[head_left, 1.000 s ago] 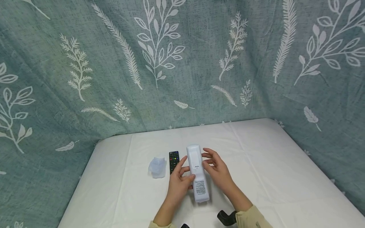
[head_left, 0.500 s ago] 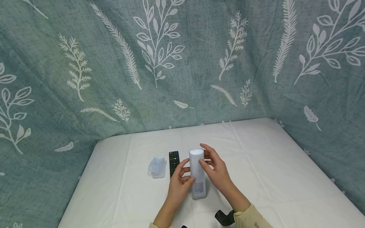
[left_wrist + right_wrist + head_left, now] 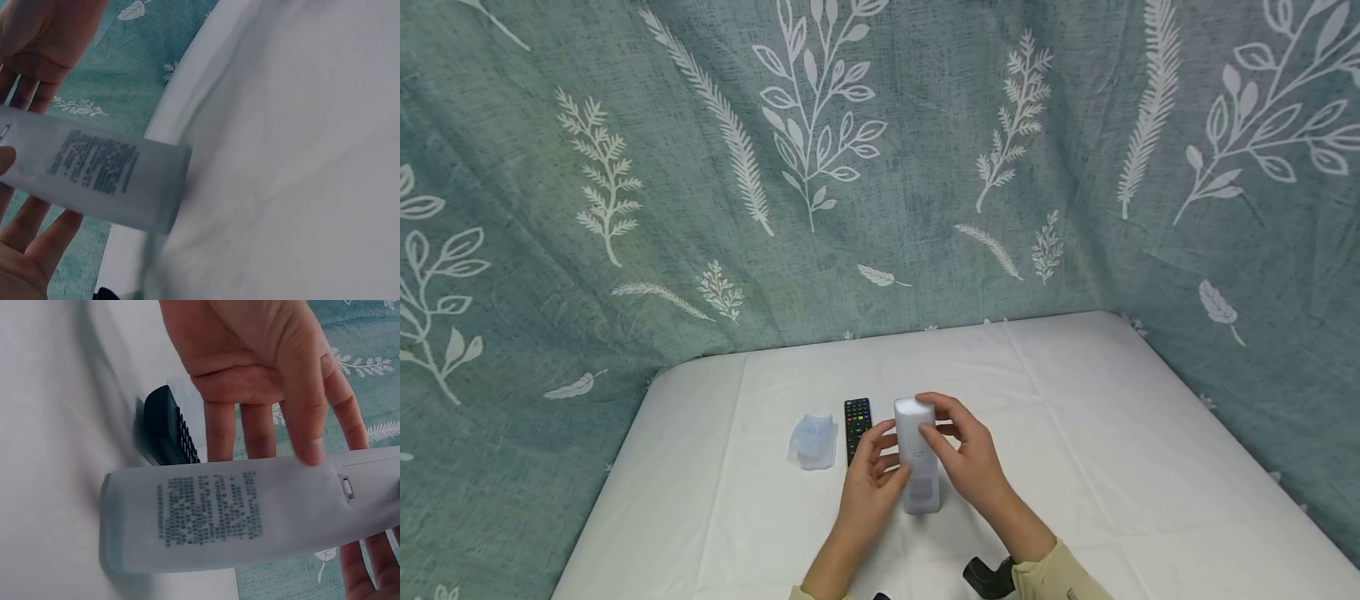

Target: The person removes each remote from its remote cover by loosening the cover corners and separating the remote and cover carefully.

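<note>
A white remote control (image 3: 917, 467) is held up over the table, its back facing me. A printed label (image 3: 209, 509) and the battery cover latch (image 3: 347, 487) show on that back. My left hand (image 3: 868, 492) grips its left side, thumb on the back and fingers along the edge. With thumb and fingers, my right hand (image 3: 966, 450) pinches the upper end from the right. The right wrist view shows the lower end with a translucent edge, as of a clear cover. A black remote control (image 3: 857, 425) lies just left, partly hidden by my left hand.
A crumpled, translucent bluish piece (image 3: 814, 441) lies left of the black remote. The white-covered table (image 3: 760, 533) meets a green leaf-patterned cloth (image 3: 925, 167) at the back and sides. A black wrist mount (image 3: 988, 577) sits by the right cuff.
The white remote has tilted, so its upper end now sits lower and it looks shorter. My right hand has closed in from beside the remote to pinch its upper end.
</note>
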Motion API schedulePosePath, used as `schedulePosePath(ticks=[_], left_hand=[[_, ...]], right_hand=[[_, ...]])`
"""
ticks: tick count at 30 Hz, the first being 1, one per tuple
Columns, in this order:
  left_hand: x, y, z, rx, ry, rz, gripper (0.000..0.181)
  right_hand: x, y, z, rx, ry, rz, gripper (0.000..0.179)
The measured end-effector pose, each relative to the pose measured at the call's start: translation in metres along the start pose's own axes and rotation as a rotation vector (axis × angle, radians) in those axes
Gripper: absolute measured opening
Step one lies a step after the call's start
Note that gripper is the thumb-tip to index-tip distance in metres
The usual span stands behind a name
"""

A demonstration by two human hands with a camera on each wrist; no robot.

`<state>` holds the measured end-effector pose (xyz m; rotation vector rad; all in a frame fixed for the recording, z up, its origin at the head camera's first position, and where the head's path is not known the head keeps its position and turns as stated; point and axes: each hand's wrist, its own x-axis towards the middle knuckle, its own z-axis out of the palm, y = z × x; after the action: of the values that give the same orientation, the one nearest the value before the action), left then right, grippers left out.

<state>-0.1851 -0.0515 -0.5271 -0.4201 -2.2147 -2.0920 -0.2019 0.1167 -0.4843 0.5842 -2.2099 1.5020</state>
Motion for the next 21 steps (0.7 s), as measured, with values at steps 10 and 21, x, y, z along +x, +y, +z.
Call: schedulePosePath(ticks=[10,21], left_hand=[[0.005,0.006,-0.005,-0.009,0.033,0.093,0.067],[0.018,0.028,-0.01,0.052,-0.005,0.182,0.063]], right_hand=[[-0.004,0.0,0.002,0.011,-0.024,-0.012,0.037],[-0.007,0.001,0.001,0.019,-0.003,-0.01,0.039]])
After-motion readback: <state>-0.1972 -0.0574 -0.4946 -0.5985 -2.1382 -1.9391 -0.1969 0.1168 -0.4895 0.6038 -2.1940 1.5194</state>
